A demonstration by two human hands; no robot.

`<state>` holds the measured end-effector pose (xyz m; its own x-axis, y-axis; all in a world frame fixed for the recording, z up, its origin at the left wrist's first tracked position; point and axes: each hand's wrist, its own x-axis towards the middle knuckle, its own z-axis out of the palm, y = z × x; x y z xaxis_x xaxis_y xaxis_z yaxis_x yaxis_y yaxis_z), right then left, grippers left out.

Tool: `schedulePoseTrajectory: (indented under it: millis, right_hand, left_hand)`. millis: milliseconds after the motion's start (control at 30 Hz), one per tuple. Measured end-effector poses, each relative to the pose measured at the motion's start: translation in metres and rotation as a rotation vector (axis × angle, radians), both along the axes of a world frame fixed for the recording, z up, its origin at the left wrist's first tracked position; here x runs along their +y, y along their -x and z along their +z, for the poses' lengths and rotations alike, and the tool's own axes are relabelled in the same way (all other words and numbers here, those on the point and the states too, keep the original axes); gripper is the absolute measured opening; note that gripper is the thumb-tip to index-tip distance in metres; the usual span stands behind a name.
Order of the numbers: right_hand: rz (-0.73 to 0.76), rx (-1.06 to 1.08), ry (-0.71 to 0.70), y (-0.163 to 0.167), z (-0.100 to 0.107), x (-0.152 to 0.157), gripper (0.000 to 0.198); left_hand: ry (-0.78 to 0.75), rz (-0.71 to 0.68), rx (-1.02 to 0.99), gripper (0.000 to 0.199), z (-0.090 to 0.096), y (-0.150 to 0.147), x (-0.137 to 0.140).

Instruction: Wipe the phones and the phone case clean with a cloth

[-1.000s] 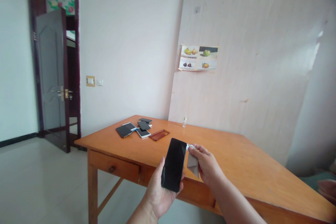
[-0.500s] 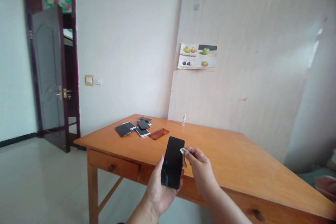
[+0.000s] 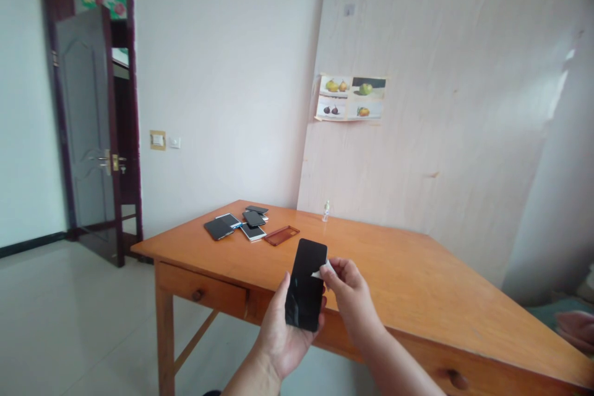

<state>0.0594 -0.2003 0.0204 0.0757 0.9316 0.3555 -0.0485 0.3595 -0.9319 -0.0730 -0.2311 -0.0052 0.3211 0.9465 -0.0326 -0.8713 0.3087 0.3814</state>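
Observation:
A black smartphone rests upright in my left hand, its dark screen facing me. The left thumb lies along one side and the fingertips curl round the other. My right hand pinches a small white piece of tissue or cloth between thumb and fingers. One tip of this white piece lies over the right edge of the screen. Behind the phone, on the table, lies a reddish-brown phone case.
Several other phones lie loosely heaped on the wooden table, toward its far left. A small clear spray bottle stands near the back edge. A person's hand shows at the far right. The door stands ajar.
The white piece has shifted slightly down and left, further over the screen, with my right hand. My left hand and the phone stay almost where they were.

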Motion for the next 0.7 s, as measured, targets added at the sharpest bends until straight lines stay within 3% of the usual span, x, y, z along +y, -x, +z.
schedulePoseTrajectory:
  millis: [133, 200, 300, 500, 567, 700]
  right_hand:
    - [0.225, 0.124, 0.216, 0.007, -0.009, -0.011, 0.038]
    - [0.262, 0.166, 0.270, 0.010, -0.014, -0.016, 0.039]
    - [0.217, 0.152, 0.247, 0.009, -0.008, -0.009, 0.038]
    - [0.023, 0.121, 0.200, -0.005, 0.026, 0.022, 0.043]
    - [0.028, 0.103, 0.205, -0.003, 0.023, 0.018, 0.042]
    - [0.149, 0.000, 0.190, 0.009, -0.001, -0.002, 0.040]
  left_hand:
    - [-0.021, 0.014, -0.005, 0.039, -0.002, 0.001, 0.002]
    - [-0.039, 0.017, 0.011, 0.040, -0.002, 0.001, 0.002]
    - [-0.036, 0.002, 0.046, 0.040, -0.003, 0.001, 0.002]
    - [-0.014, -0.035, 0.100, 0.045, -0.004, -0.003, 0.000]
    - [-0.003, -0.027, 0.094, 0.044, -0.004, -0.003, 0.000]
    - [0.002, 0.051, 0.075, 0.041, -0.004, 0.002, 0.003]
